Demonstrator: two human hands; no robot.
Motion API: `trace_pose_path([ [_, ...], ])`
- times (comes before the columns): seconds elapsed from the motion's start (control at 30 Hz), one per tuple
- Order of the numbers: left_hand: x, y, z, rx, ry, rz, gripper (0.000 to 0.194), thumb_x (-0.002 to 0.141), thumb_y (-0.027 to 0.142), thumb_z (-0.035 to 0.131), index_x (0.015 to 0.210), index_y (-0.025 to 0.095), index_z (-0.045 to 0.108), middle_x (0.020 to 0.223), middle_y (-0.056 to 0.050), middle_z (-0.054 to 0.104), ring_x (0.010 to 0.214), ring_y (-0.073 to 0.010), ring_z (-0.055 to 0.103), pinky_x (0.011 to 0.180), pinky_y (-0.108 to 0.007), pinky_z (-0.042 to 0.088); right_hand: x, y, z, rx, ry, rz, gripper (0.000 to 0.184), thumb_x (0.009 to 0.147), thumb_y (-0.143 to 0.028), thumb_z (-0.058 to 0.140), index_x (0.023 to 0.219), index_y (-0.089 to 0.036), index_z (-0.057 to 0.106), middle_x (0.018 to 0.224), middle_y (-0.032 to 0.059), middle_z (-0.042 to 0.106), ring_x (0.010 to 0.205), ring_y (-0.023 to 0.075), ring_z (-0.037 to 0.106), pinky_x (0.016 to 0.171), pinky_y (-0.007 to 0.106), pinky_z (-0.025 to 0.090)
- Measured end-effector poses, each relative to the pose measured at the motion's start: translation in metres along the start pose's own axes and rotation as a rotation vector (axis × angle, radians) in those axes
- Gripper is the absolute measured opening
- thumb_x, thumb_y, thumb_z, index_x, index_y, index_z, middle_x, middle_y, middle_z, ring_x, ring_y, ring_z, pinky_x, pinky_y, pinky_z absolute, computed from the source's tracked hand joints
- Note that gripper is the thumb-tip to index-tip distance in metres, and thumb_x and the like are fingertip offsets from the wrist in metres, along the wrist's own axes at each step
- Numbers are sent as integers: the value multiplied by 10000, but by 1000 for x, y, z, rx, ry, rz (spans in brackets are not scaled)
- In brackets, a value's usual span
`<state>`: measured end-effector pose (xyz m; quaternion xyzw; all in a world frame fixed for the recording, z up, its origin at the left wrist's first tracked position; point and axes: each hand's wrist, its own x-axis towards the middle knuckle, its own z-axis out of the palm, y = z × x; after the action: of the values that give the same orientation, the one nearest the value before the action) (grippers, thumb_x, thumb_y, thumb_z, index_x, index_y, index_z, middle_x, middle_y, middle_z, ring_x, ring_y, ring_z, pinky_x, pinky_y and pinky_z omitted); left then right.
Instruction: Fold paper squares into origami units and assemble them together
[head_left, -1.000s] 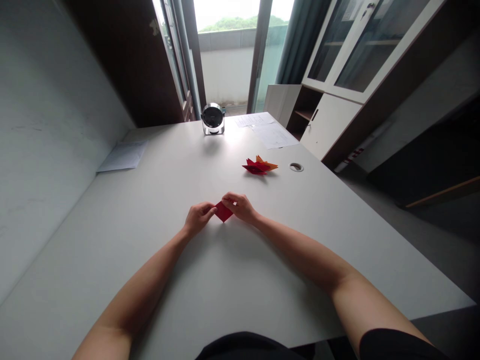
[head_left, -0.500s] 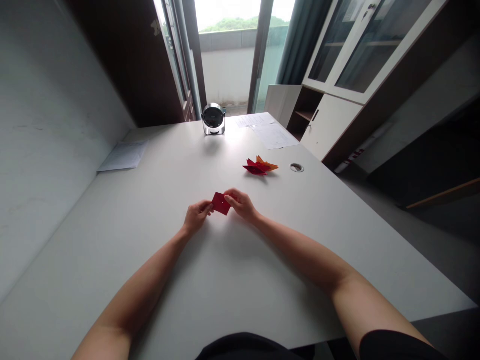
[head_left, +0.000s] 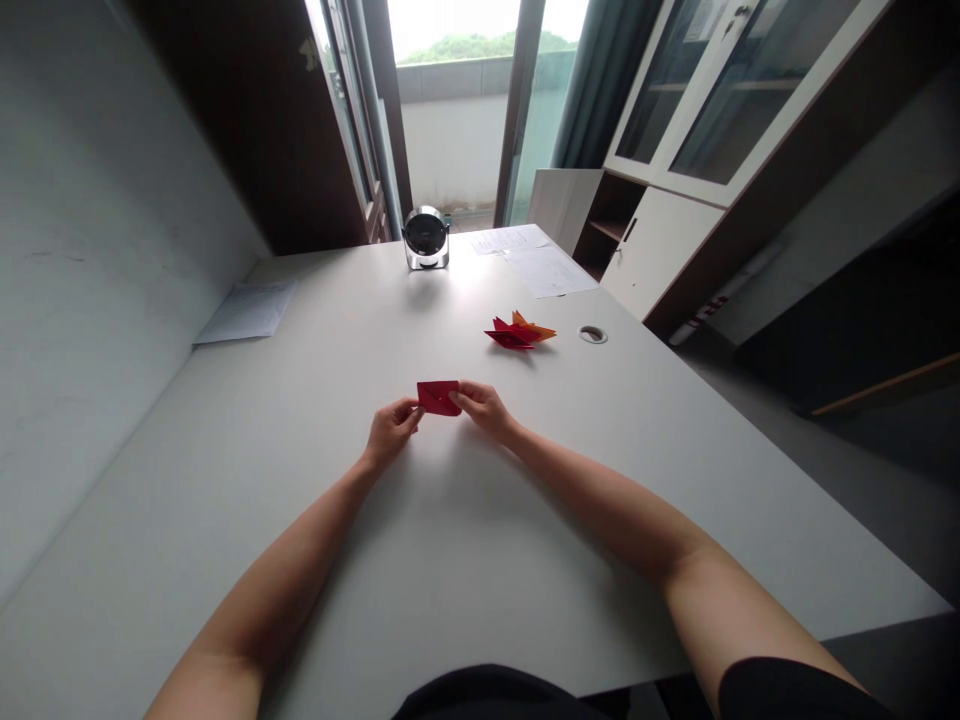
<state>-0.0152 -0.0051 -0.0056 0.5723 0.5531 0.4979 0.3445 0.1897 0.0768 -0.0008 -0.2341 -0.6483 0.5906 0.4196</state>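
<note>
A small folded square of red paper (head_left: 437,397) is held just above the white table, with fold lines running across its face. My left hand (head_left: 394,428) pinches its lower left corner between thumb and fingers. On the right side, my right hand (head_left: 484,408) grips the paper, its thumb on the near face and the fingers behind. Beyond my right hand lies a cluster of pointed folded paper pieces, red ones (head_left: 511,335) in front and an orange one (head_left: 538,329) behind them.
A round black device on a silver stand (head_left: 426,238) stands at the table's far edge. Printed sheets (head_left: 551,272) lie at the far right, and more papers (head_left: 246,312) by the left wall. A cable hole (head_left: 592,335) sits near the right edge of the white table (head_left: 480,560).
The red paper has turned from a corner-down diamond to lie with its edges nearly level, and has risen slightly in view. Both hands have shifted their hold on it.
</note>
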Motion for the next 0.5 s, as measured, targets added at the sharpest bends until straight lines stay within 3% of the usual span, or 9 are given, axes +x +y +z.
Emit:
trace_pose_path([
  [0.17,-1,2,0,-19,-18,16,338,890,480,649,1003,169,719,649,-6,628,603,-135,595,604,-246,472,-1,-1,-2,4,-90,28,389,901,-527,636,950,-153,731,817,35,663,758,174,582,721,289,461],
  [0.3,-1,3,1,-91,-26,18,348,878,463,679,1039,155,703,873,-83,726,741,-181,681,726,-312,548,0,4,-2,-17,-140,9,379,915,-514,629,971,-155,737,798,31,642,739,162,586,721,292,477],
  [0.5,-3,9,1,-163,-109,33,434,866,422,711,1214,173,641,1163,-130,706,946,-237,713,883,-394,570,4,13,-1,-132,-92,-67,300,900,-466,662,931,-177,734,1043,85,640,894,189,635,752,301,523],
])
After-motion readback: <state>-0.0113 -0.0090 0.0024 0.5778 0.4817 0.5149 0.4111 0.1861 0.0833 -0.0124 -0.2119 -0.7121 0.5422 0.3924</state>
